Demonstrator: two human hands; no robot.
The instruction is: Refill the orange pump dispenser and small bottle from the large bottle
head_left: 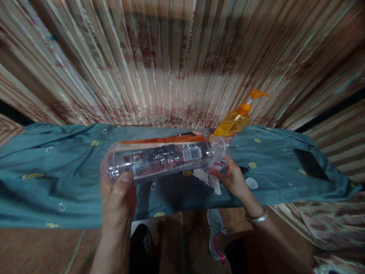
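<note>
A large clear plastic bottle (159,160) with a dark and orange label and a barcode lies sideways in the air above the cloth-covered table. Its open neck points right. My left hand (119,194) is wrapped around the base, thumb on the near side. At the neck end, my right hand (232,177) is closed around the rim, its fingers partly hidden. Just below those fingers is a crumpled white tissue (209,182); whether they touch it I cannot tell. Behind the neck stands a pump bottle (232,123) of yellow liquid with an orange pump.
A teal patterned cloth (71,171) covers the narrow table. On its right side lie a white round lid (251,183), a small black item (243,169) and a dark phone (311,164). A pleated curtain (176,68) hangs behind; feet are on the floor below.
</note>
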